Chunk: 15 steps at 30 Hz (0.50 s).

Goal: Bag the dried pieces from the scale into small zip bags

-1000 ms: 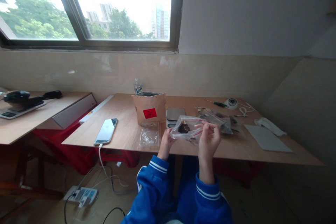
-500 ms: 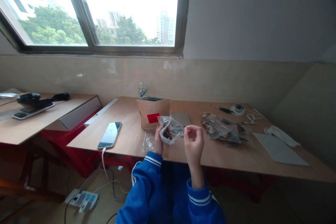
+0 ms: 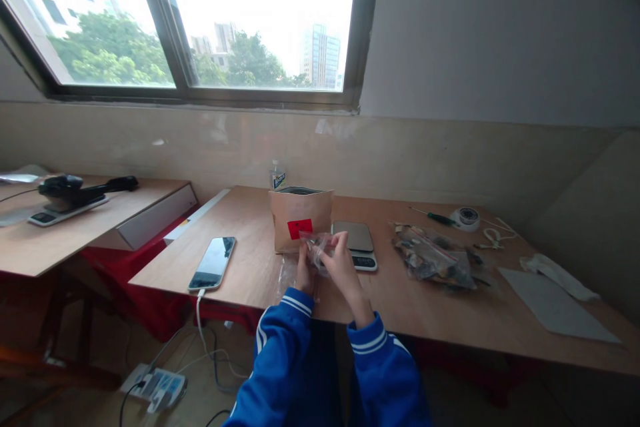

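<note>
Both hands are together on a small clear plastic bag (image 3: 316,244) in front of the brown paper pouch (image 3: 303,213). My left hand (image 3: 304,272) is closed on the bag's left side, its fingers partly hidden. From the right, my right hand (image 3: 343,261) pinches the bag near its top. What lies inside the bag is too blurred to make out. The pouch stands upright with its mouth open and a red label on its front. Another clear plastic bag (image 3: 287,275) lies beneath my left hand. Just behind my right hand sits a digital kitchen scale (image 3: 361,240).
A larger zip bag of dark pieces (image 3: 435,259) lies to the right, near a green screwdriver (image 3: 440,219) and a white dome camera (image 3: 466,217). A charging phone (image 3: 213,263) rests at left. A bottle (image 3: 277,175) stands behind the pouch; a white sheet (image 3: 555,303) lies far right.
My right hand has moved left and in to the bag, which was held with its mouth open and dark contents showing. The scale has come into fuller view. The whole view has shifted slightly.
</note>
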Each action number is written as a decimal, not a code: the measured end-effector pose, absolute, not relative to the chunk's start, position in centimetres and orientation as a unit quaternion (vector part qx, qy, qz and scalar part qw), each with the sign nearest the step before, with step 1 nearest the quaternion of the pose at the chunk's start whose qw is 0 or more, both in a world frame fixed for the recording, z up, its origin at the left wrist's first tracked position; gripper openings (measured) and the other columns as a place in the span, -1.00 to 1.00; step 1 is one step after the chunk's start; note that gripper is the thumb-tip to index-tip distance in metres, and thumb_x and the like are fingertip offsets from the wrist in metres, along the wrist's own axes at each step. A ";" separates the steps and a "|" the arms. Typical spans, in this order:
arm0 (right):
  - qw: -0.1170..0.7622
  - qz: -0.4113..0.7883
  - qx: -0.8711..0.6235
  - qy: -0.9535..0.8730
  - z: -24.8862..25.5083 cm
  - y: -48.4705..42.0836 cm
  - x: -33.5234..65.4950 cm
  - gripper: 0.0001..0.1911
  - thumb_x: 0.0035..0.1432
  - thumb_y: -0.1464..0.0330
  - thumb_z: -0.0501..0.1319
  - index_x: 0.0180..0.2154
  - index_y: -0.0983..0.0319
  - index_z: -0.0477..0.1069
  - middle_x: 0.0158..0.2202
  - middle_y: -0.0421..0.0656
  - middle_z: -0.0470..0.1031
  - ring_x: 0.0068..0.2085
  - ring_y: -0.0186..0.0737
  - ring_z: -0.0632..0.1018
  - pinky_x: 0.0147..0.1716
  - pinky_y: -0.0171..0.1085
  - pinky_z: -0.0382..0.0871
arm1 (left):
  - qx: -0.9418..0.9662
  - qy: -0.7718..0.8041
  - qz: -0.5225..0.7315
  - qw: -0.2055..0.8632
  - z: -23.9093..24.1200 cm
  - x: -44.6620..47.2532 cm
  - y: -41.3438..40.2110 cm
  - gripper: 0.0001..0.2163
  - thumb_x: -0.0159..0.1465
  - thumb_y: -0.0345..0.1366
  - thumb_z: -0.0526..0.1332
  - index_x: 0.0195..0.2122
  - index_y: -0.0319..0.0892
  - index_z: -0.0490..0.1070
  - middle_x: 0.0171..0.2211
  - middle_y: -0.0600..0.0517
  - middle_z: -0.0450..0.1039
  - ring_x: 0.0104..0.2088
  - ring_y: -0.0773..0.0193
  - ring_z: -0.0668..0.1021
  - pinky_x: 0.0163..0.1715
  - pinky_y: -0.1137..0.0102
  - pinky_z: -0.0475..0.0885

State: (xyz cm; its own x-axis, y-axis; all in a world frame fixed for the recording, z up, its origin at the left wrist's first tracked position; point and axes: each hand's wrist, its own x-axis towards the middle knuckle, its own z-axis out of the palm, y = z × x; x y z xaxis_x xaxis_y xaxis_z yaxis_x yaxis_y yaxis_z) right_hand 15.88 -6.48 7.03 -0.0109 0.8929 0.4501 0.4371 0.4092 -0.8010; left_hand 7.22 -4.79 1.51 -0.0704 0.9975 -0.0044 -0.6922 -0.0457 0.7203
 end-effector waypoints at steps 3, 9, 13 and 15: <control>0.461 0.206 -0.470 -0.724 7.2 -6.4 15.7 -0.85 0.20 0.31 0.10 -0.20 0.21 0.30 -0.25 -0.11 0.46 -0.19 -0.16 0.51 -0.13 -0.16 0.39 | 0.275 0.285 0.669 0.630 1.6 7.3 -5.0 -0.58 0.19 0.06 0.07 -0.15 -0.14 0.48 -0.10 -0.09 0.52 -0.03 0.08 0.52 -0.07 0.26 0.42; 0.387 0.191 -0.426 -0.795 6.9 -5.7 15.5 -0.65 0.18 0.43 0.09 0.02 0.20 0.31 0.01 -0.04 0.43 0.04 -0.16 0.44 0.07 -0.14 0.27 | 0.248 0.315 0.701 0.591 1.7 7.5 -5.0 -0.60 0.17 0.04 0.14 -0.15 -0.16 0.45 -0.12 -0.07 0.52 0.02 0.10 0.48 -0.03 0.28 0.40; 0.340 0.185 -0.444 -0.808 7.2 -5.2 15.6 -0.54 0.07 0.42 0.21 0.05 0.21 0.30 0.02 -0.02 0.43 0.05 -0.09 0.44 0.04 -0.14 0.30 | 0.237 0.301 0.688 0.617 2.2 7.6 -5.0 -0.60 0.21 0.04 0.09 -0.17 -0.17 0.46 -0.13 -0.08 0.51 -0.01 0.06 0.49 -0.06 0.26 0.42; 0.318 0.186 -0.449 -0.814 7.5 -5.1 15.7 -0.52 0.03 0.46 0.22 0.04 0.21 0.32 0.02 0.00 0.44 0.04 -0.07 0.44 0.03 -0.14 0.30 | 0.235 0.303 0.690 0.614 2.4 7.6 -5.1 -0.61 0.21 0.03 0.10 -0.14 -0.15 0.44 -0.12 -0.07 0.51 -0.02 0.08 0.50 -0.07 0.25 0.42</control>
